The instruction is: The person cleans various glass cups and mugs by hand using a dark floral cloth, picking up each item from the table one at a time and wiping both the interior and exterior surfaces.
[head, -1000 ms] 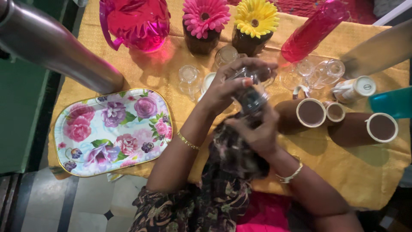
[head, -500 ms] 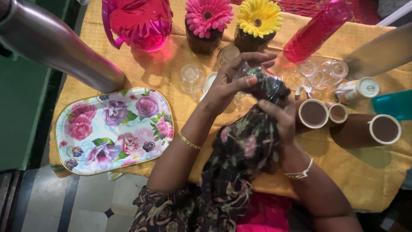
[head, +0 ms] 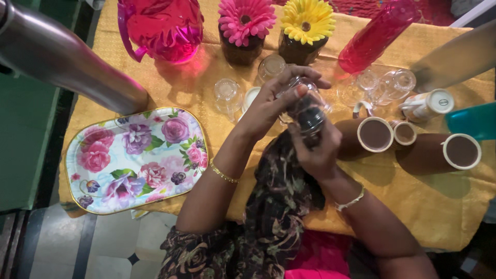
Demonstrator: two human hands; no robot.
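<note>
My left hand (head: 268, 106) grips a clear drinking glass (head: 299, 88) above the middle of the table, fingers wrapped over its rim. My right hand (head: 316, 150) holds a dark floral cloth (head: 281, 181) and pushes a bunched part of it into the glass. The cloth hangs from the glass down toward my lap. Both wrists wear bangles.
A floral tray (head: 137, 157) lies at left on the yellow tablecloth (head: 434, 206). A steel flask (head: 67, 59), pink jug (head: 163, 26), two flower pots (head: 248, 31), pink bottle (head: 377, 36), clear glasses (head: 382, 85) and brown cups (head: 374, 135) surround my hands.
My right hand has turned the cloth inside the glass, moving right and up, then back left and down. My left hand keeps its hold on the glass.
</note>
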